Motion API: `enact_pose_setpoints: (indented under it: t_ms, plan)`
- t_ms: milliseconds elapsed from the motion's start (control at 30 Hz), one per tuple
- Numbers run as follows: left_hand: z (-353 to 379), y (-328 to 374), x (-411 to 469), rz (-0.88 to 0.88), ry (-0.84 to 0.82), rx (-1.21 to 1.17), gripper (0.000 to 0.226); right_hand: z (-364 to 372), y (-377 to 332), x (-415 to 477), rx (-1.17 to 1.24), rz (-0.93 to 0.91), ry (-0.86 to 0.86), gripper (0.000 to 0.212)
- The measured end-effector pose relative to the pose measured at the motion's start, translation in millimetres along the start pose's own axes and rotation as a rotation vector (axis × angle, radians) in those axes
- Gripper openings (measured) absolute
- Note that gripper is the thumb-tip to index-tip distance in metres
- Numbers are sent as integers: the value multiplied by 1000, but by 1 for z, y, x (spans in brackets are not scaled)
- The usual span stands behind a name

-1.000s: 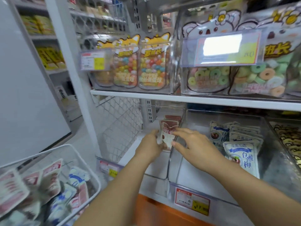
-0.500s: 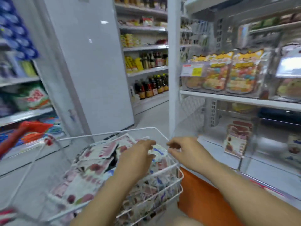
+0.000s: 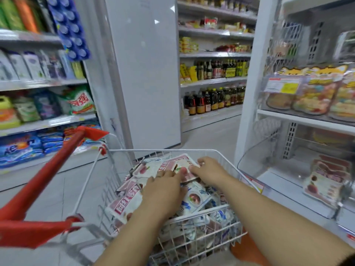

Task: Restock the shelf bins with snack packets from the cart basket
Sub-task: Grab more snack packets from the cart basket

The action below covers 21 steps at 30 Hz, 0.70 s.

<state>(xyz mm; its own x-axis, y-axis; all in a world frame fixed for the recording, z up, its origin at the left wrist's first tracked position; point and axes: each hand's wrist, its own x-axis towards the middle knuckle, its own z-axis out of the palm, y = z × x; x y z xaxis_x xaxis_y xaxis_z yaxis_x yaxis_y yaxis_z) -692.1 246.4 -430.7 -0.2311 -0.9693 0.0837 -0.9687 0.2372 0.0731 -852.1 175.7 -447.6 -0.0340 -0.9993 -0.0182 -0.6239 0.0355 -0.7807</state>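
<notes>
Touching pink-white snack packets [image 3: 132, 204], left hand [image 3: 163, 191], right hand [image 3: 210, 171] perhaps pinching, cart basket [image 3: 153, 150]

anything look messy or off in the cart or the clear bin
The snack packets lie in a jumbled heap in the cart basket, red and blue kinds mixed at all angles. In the clear shelf bin, the red packets stand in a leaning row. No spill or tear shows.

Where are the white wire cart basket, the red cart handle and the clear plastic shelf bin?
White wire cart basket [image 3: 163, 150]: head view, far rim.
Red cart handle [image 3: 48, 169]: head view, mid-bar.
Clear plastic shelf bin [image 3: 255, 156]: head view, left wall.
</notes>
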Motion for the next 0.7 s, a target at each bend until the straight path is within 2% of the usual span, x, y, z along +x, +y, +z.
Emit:
enact_pose_setpoints:
  t_ms: [133,233,367,467,567,633,700]
  plan:
    - [0,1,-1,-3,-10,6,44,6,-1,5,182,97,-7,29]
    - [0,1,-1,-5,-20,-4,43,1,-2,5,305,153,-32,23]
    - [-4,1,-4,-8,-25,-32,46,-26,-3,-9,444,131,26,6]
    - [-12,5,-5,16,90,-76,48,-57,8,-25,563,35,88,5]
    - [-22,25,1,57,220,-317,51,-85,25,-46,688,-59,116,9]
    - [-28,50,9,70,195,-602,55,-101,38,-62,754,-85,126,13]
    - [-32,83,18,81,101,-844,54,-115,53,-76,779,-99,148,15]
